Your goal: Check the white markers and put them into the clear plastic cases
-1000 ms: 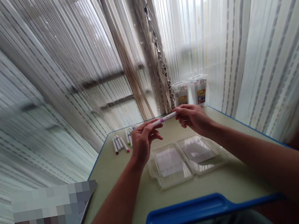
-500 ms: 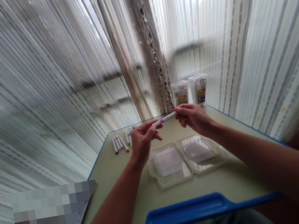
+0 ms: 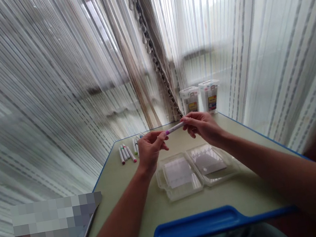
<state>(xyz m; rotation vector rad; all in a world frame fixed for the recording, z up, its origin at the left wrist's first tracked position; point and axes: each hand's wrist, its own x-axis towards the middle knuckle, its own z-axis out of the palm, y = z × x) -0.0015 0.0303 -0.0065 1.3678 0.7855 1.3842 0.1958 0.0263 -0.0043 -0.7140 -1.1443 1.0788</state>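
Observation:
A white marker (image 3: 175, 127) with a purple band is held slantwise above the table, between both my hands. My left hand (image 3: 151, 147) pinches its purple-banded end; the tip there is hidden by my fingers. Its other end is in the fingertips of my right hand (image 3: 201, 125). Below the hands an opened clear plastic case (image 3: 185, 192) lies flat, with white sheets visible in its two halves. Several white markers (image 3: 126, 152) with coloured ends lie left of my left hand, some partly behind it.
Two clear plastic boxes (image 3: 210, 97) with labels stand at the table's back edge, before the striped curtains (image 3: 75, 59). The pale green table (image 3: 112, 191) has a blue rim with a raised tray (image 3: 197, 225) at the front. A blurred-out object sits at lower left.
The marker has shifted slightly left and down, and less of its purple-banded end shows past my left fingers. My right hand has moved a little left with it.

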